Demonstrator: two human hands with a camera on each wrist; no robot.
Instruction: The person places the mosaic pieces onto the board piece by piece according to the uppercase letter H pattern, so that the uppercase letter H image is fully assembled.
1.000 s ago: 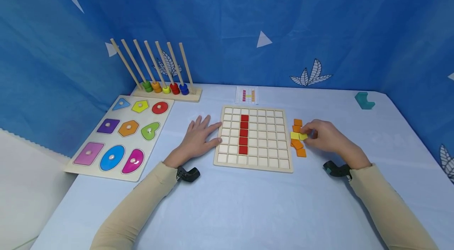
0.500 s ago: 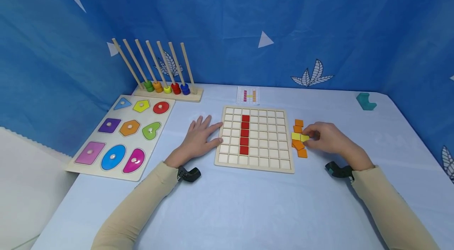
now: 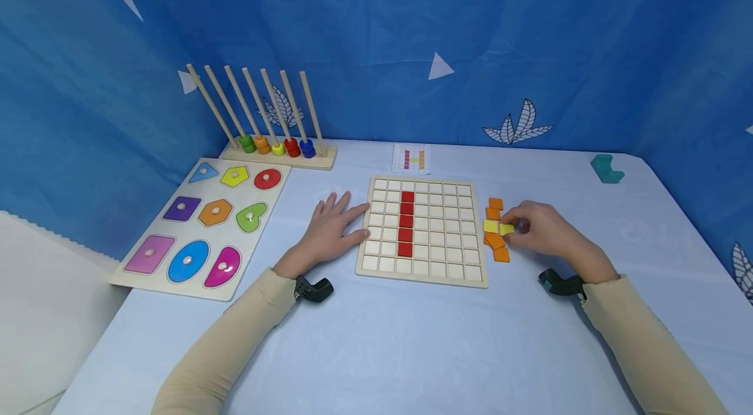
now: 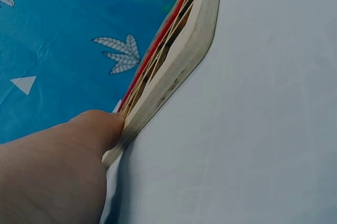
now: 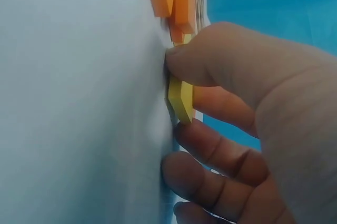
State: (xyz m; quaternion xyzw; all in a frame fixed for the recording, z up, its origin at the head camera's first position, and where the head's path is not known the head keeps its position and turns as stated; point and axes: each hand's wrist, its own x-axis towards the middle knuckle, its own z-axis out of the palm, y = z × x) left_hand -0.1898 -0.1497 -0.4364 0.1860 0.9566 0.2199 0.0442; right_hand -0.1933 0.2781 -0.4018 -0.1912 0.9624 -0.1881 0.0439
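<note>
My right hand (image 3: 540, 228) pinches a yellow square tile (image 5: 181, 100) between thumb and index finger, low against the tabletop. Its other fingers curl loosely in the right wrist view. A second yellow tile (image 3: 491, 226) lies just left of it, among several orange tiles (image 3: 496, 204) in a rough column. My left hand (image 3: 331, 232) lies spread on the table, thumb and index fingertips at the left edge of a wooden grid board (image 3: 420, 280). One column of that board holds a line of red tiles (image 3: 406, 221); the other squares show white.
A small pattern card (image 3: 411, 159) lies behind the board. At the left are a shape puzzle (image 3: 247, 251) with knobbed pieces and a peg rack (image 3: 276, 159) with coloured rings. A teal curved piece (image 3: 606, 168) lies at the back right.
Held in the right hand, the yellow tile has turned from a tilted position to lie nearly level, slightly right of the other yellow tile. My left hand stays at the board's edge.
</note>
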